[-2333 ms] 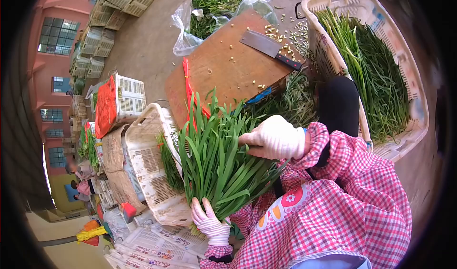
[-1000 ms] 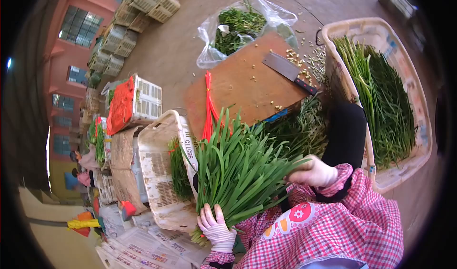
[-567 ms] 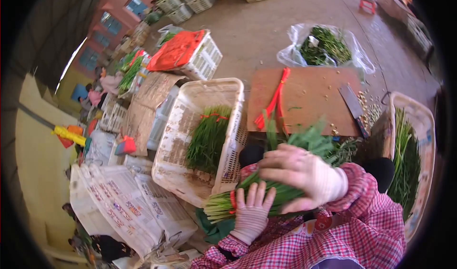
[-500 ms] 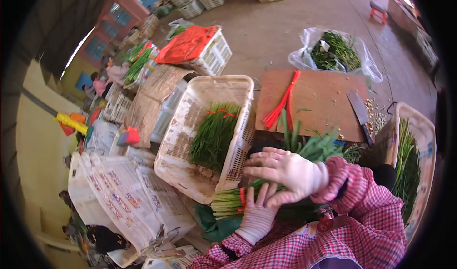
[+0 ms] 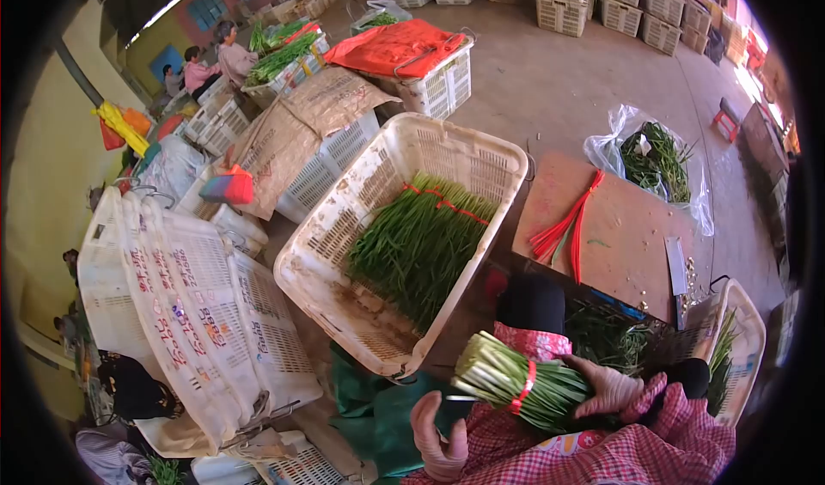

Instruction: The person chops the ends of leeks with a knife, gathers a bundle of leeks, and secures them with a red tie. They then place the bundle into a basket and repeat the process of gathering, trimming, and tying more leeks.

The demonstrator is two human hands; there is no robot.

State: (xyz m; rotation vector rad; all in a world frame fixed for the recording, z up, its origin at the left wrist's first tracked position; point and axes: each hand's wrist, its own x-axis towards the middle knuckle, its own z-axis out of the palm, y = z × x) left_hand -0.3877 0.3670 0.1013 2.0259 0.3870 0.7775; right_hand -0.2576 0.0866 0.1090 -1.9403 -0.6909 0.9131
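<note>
One thick, red-banded bundle of pale-stemmed green leaves (image 5: 494, 373) lies over the pink-checked smock (image 5: 516, 461), the gloved right hand (image 5: 612, 389) gripping its leafy half. Gloved left hand (image 5: 440, 442), thumb and fingers parted, hovers free just off the stem ends; beyond, a dirty white slotted plastic crate (image 5: 331, 227) shows room between its left rim and the red-tied greens (image 5: 425, 249) inside

In the plastic crate (image 5: 331, 214), the left edge is left open; the right is obstructed by banded chives (image 5: 421, 257).
</note>
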